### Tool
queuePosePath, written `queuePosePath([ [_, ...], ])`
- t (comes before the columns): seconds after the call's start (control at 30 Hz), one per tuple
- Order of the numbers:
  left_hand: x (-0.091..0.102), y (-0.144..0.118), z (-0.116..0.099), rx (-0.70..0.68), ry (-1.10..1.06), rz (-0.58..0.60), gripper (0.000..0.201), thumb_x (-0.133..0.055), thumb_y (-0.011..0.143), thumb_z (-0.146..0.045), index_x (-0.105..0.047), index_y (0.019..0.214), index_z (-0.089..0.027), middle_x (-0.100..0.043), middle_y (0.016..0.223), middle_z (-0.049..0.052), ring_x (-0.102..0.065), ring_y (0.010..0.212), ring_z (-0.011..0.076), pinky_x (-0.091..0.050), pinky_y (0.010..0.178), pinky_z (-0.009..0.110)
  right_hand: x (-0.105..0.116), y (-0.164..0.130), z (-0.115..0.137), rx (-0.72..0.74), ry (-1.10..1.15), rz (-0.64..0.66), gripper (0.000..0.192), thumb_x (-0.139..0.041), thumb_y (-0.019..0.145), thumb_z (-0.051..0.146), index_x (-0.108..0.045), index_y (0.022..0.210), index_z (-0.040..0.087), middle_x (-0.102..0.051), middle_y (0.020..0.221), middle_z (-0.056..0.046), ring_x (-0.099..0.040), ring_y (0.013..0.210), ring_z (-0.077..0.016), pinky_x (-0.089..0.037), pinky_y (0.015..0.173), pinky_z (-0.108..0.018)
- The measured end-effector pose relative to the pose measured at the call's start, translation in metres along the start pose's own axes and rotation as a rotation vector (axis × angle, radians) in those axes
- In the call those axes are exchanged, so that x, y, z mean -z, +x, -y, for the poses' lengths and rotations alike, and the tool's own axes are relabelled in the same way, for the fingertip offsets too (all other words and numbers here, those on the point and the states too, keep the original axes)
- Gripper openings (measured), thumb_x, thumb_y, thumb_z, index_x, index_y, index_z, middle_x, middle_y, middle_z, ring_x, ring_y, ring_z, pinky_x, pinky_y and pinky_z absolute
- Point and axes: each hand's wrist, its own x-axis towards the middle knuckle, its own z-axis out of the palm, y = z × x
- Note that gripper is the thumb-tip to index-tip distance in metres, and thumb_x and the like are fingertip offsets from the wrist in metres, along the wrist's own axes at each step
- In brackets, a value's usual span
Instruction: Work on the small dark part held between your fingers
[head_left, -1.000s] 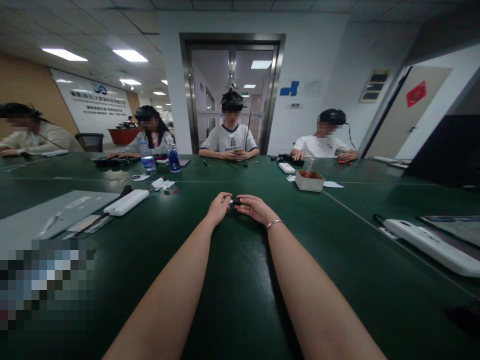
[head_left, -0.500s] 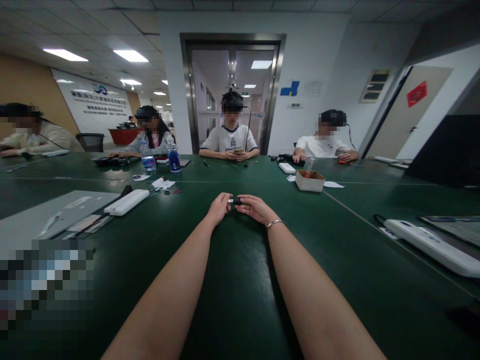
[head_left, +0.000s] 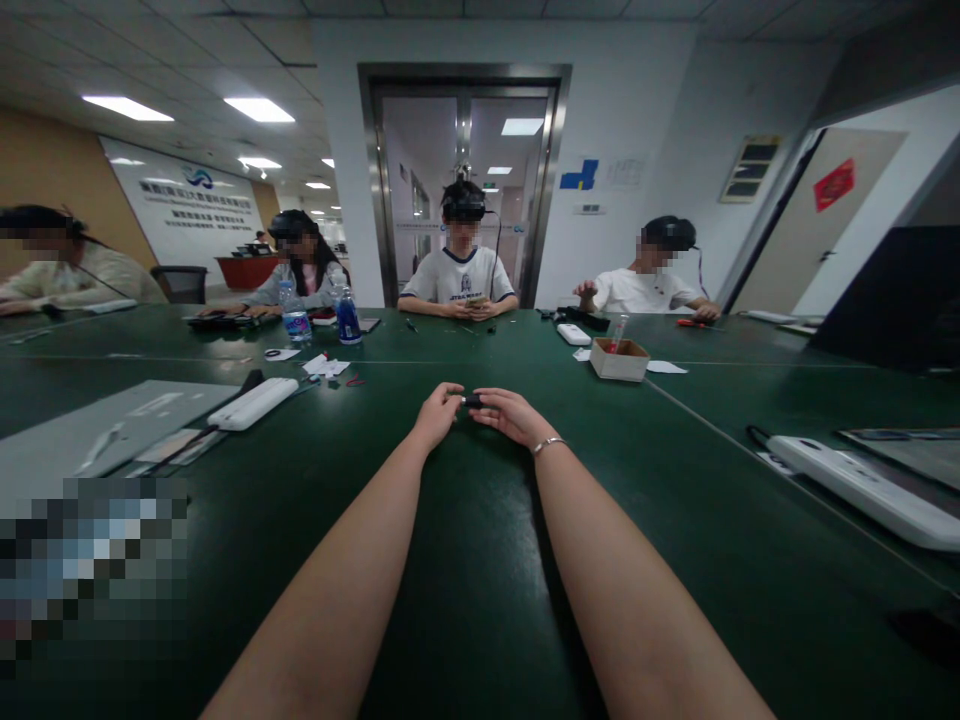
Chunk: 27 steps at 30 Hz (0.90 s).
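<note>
Over the green table, both my hands meet at a small black cylinder with a silvery end. My right hand has its fingers closed round the black part. At the silvery end, the thumb and fingers of my left hand are pinched and cover most of it. The cylinder lies about level between the fingertips; its exact kind is too small to tell.
On the left are a white power bank-like device, a grey board, paper scraps and two bottles. A small box stands ahead right; a long white device lies at right. Several people sit across the table.
Less of the silvery end shows between my hands than before; the hands are otherwise nearly still. Across the table, the person at right has raised a hand off the table.
</note>
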Motion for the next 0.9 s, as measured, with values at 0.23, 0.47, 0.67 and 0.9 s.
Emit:
queuePosePath([
  [0.23,0.0009,-0.0008,0.0005,-0.045,0.052,-0.023,0.023,-0.048,0.082,-0.027,-0.058,0.101,-0.018,-0.055,0.073,0.0,-0.049,0.056,0.0082,-0.039,0.052,0.02,0.0001,0.0005,0.0002,0.001,0.0,-0.006,0.015,-0.053,0.084,-0.001,-0.059,0.094,0.008,-0.068,0.085,-0.012,-0.069,0.069,-0.0184,-0.059,0.066,-0.027],
  [0.47,-0.0001,0.0005,0.003,-0.033,0.013,0.038,0.026,-0.047,0.085,-0.033,-0.055,0.103,-0.016,-0.054,0.065,0.0,-0.05,0.054,0.0088,-0.039,0.052,0.02,0.0002,0.0008,-0.0003,0.004,-0.009,-0.01,0.013,-0.057,0.083,0.0,-0.06,0.091,0.009,-0.068,0.084,-0.01,-0.069,0.068,-0.0181,-0.059,0.067,-0.028],
  [0.67,0.0004,0.0021,0.0059,-0.034,0.029,0.031,0.027,-0.046,0.085,-0.033,-0.055,0.104,-0.017,-0.055,0.068,0.0,-0.05,0.053,0.0084,-0.039,0.051,0.02,0.0,0.0008,-0.0004,0.004,-0.016,-0.009,0.013,-0.056,0.084,0.0,-0.06,0.092,0.01,-0.068,0.083,-0.01,-0.069,0.068,-0.0175,-0.059,0.066,-0.027],
  [0.9,-0.0004,0.0025,0.0059,-0.02,0.046,-0.011,0.026,-0.044,0.085,-0.032,-0.057,0.103,-0.018,-0.055,0.07,0.0,-0.048,0.052,0.0083,-0.039,0.052,0.021,-0.001,-0.0001,0.0,0.002,-0.014,-0.008,0.014,-0.054,0.084,0.0,-0.059,0.092,0.009,-0.068,0.084,-0.01,-0.069,0.067,-0.0176,-0.058,0.066,-0.027],
])
